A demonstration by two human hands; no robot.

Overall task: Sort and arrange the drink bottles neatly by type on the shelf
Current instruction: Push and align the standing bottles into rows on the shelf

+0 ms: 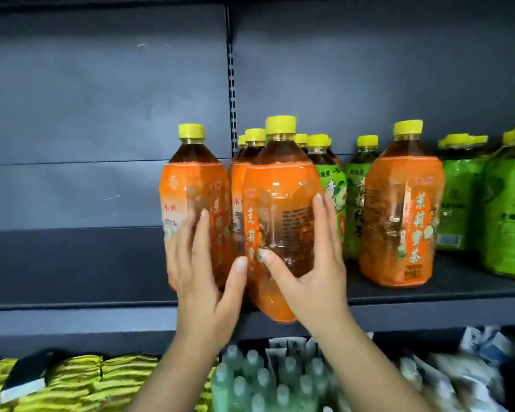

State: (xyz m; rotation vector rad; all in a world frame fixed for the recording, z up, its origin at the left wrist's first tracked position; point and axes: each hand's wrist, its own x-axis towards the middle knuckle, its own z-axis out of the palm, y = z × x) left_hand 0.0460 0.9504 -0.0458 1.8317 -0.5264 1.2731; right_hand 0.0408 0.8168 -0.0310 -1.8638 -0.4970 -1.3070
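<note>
**Both hands on orange bottles**

Our right hand (312, 272) wraps thumb and fingers round the front orange bottle (280, 209) at the shelf (72, 263) edge. Our left hand (202, 272) presses straight fingers against the left orange bottle (191, 188). Green bottles (359, 200) stand behind.

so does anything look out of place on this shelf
Yes. The lone orange bottle stands between green bottles, apart from the other orange ones, and its label looks wrinkled. The front orange bottle, gripped by the right hand, overhangs the shelf edge.
</note>
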